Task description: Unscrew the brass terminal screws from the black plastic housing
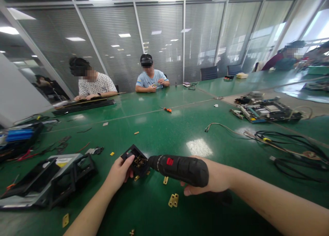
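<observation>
My left hand (pixel 118 174) is closed on a small black square frame (pixel 134 159) with brass parts inside, holding it tilted just above the green table (pixel 159 136). My right hand (pixel 214 179) grips a black electric screwdriver (pixel 180 169) with a red switch. Its tip points left into the frame's brass parts. Several small brass brackets (pixel 173 200) lie on the table right below the tool and hands.
A black and grey metal chassis (pixel 48 179) lies at my left. A circuit board assembly (pixel 267 111) and a bundle of black cables (pixel 290 148) lie at the right. An orange-handled screwdriver (pixel 166 109) lies mid-table. Two people sit at the far side, others at far right.
</observation>
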A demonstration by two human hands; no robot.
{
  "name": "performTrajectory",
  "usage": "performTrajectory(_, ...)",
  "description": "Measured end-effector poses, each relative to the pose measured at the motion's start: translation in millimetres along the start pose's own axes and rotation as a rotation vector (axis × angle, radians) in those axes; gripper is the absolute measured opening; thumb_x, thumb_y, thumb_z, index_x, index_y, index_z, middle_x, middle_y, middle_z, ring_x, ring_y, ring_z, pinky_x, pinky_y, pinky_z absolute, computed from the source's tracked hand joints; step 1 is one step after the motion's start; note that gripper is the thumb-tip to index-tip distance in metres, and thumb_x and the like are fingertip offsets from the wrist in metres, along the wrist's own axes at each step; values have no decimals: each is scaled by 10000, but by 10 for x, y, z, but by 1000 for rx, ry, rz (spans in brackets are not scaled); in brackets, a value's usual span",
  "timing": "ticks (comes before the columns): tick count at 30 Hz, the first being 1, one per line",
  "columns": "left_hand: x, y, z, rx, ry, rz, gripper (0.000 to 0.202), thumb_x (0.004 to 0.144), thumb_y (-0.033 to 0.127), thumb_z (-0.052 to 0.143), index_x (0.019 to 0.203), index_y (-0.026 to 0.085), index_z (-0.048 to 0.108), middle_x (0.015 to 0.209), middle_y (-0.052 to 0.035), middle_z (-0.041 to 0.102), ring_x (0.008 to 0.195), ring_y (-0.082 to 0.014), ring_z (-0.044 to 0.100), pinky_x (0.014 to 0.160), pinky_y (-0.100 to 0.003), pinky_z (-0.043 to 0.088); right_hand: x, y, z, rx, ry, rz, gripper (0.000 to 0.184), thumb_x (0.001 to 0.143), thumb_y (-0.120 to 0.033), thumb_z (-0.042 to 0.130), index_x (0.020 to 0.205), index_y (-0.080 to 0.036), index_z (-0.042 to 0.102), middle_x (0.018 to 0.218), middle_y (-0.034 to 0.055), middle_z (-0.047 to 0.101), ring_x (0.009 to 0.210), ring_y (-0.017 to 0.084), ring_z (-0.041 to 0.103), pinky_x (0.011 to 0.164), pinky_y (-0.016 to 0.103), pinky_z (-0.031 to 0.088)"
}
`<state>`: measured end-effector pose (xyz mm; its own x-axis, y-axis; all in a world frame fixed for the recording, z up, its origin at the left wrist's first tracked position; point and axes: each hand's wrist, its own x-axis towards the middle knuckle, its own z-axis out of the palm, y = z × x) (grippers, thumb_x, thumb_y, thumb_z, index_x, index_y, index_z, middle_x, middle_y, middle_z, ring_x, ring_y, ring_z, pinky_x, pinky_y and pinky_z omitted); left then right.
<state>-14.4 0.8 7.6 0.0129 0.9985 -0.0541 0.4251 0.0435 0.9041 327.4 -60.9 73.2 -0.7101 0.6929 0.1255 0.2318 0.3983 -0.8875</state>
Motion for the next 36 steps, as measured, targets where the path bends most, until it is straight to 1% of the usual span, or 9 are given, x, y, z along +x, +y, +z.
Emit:
performTrajectory(3,3,-3,14,-1,8,-2,503,846,687,594,869,184,585,460,3,596,330,-120,449,335,-200,300,5,18,-2,8,-12,-43,247,745,-280,807,880,-164,636,796,12,660,709,153,609,672,274,501)
performTrajectory(6,1,2,22,3,0,3,492,855,676,587,885,186,578,465,8,597,337,-121,459,339,-198,310,7,17,-5,-15,-25,-55,253,774,-331,796,888,-174,632,774,2,654,691,149,601,655,266,496)
performTrajectory(9,-6,11,19,6,-4,0,488,860,670,585,903,184,579,467,10,597,338,-121,462,339,-197,317,0,3,-2,-36,-10,-59,233,790,-342,782,870,-176,639,778,4,652,676,140,593,651,258,494)
performTrajectory(14,-18,28,18,-3,-6,4,473,860,656,595,891,184,581,471,10,593,343,-129,473,337,-203,326,-21,4,12,3,3,16,253,770,-338,782,746,-184,583,723,1,614,628,132,550,604,252,480)
performTrajectory(18,-21,39,25,-11,0,-1,465,857,651,604,880,187,586,472,8,595,335,-135,475,335,-209,324,-28,-4,19,13,6,58,273,755,-333,772,704,-187,547,701,9,600,615,139,539,570,255,464)
performTrajectory(25,-16,30,26,-14,5,-6,489,836,670,620,892,185,600,477,2,606,341,-135,479,337,-210,320,-25,-23,27,-1,1,49,257,764,-314,759,698,-187,546,682,6,613,608,136,556,572,251,473)
performTrajectory(30,-27,72,33,2,9,-17,495,829,675,610,878,182,602,465,-4,606,335,-126,464,341,-206,311,-33,-34,35,0,21,35,276,761,-331,755,683,-198,527,668,9,606,583,134,538,545,253,460)
performTrajectory(36,-31,85,42,-1,11,-16,496,816,676,609,873,184,602,457,1,595,316,-126,447,334,-211,301,-39,-42,42,13,25,86,254,744,-300,771,674,-200,549,634,-9,595,569,128,529,533,245,449)
